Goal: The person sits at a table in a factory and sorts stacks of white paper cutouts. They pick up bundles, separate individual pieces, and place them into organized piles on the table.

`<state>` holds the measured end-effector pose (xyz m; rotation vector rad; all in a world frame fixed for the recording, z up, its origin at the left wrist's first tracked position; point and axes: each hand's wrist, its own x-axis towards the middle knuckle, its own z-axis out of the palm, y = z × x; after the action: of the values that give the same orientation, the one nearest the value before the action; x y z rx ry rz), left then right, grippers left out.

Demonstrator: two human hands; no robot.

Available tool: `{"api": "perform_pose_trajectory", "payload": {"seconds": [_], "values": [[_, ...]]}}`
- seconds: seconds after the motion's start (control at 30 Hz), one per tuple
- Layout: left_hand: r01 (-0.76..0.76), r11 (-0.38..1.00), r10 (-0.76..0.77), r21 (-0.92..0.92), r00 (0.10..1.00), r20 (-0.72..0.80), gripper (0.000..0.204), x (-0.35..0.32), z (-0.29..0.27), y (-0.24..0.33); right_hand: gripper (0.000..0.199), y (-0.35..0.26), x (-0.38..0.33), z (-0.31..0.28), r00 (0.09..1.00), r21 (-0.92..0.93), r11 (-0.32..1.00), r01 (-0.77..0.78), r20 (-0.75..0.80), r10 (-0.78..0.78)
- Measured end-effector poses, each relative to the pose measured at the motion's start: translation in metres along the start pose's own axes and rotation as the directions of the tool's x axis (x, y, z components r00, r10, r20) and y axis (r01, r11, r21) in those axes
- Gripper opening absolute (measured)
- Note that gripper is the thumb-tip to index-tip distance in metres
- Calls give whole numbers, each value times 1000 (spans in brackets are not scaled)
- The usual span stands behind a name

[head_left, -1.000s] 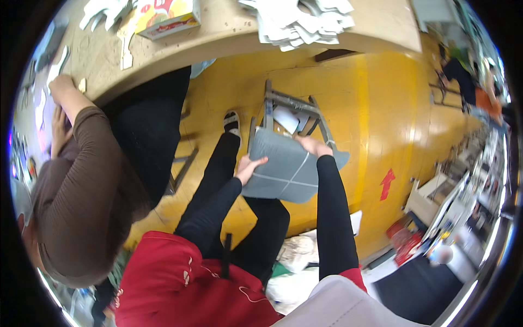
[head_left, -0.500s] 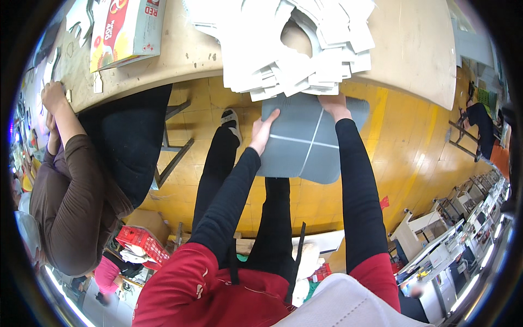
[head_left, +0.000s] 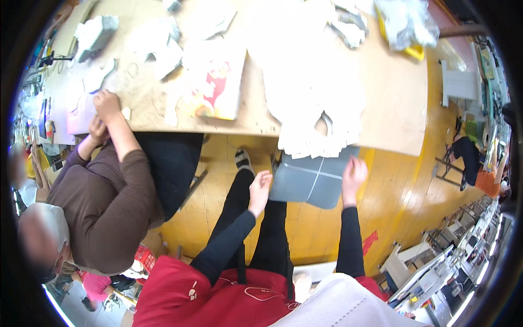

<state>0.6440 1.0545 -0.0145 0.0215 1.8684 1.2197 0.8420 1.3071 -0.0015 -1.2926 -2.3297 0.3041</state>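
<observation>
A grey board [head_left: 297, 182] with two crossing white lines juts out from the table's near edge, its far part under a heap of white cut pieces [head_left: 310, 139]. Beside the board's left edge is my left hand [head_left: 260, 192], apart from it, fingers loosely bent and holding nothing. My right hand [head_left: 353, 179] hovers at the board's right edge, partly in front of it. Blur hides how its fingers lie, and I see nothing held in it. Glare washes out much of the heap.
A wooden table [head_left: 395, 109] spans the far side. On it are a printed carton [head_left: 218, 90], grey-white pieces [head_left: 97, 35] and a yellow tray with clear plastic [head_left: 411, 46]. A co-worker in a brown top [head_left: 103, 201] sits at the left, hands on the table.
Both my hands have come off the grey board, the right drawing back toward me. The view has tilted up, showing more of the table. The board stays under the heap's edge.
</observation>
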Motion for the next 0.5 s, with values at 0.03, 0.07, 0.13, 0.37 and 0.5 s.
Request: {"api": "perform_pose_trajectory", "payload": {"seconds": [0.03,0.07,0.13,0.37,0.5], "values": [[-97,995,97,10,995,-28,21,-7,-13,29,14,-13,7,-34,996,-46,998,36,-80,-40],[-203,979,204,23,978,-52,18,-12,-24,60,15,-21,23,-60,987,-89,994,68,-139,-80],[-484,868,493,112,866,-81,13,-6,-39,122,18,-21,78,-84,952,41,997,58,-303,-43],[-833,477,830,281,532,167,45,87,-7,258,54,11,224,-32,933,-189,914,-360,-107,345],[-823,351,823,447,499,271,58,103,7,263,56,13,218,-33,945,-256,909,-328,-78,319]]}}
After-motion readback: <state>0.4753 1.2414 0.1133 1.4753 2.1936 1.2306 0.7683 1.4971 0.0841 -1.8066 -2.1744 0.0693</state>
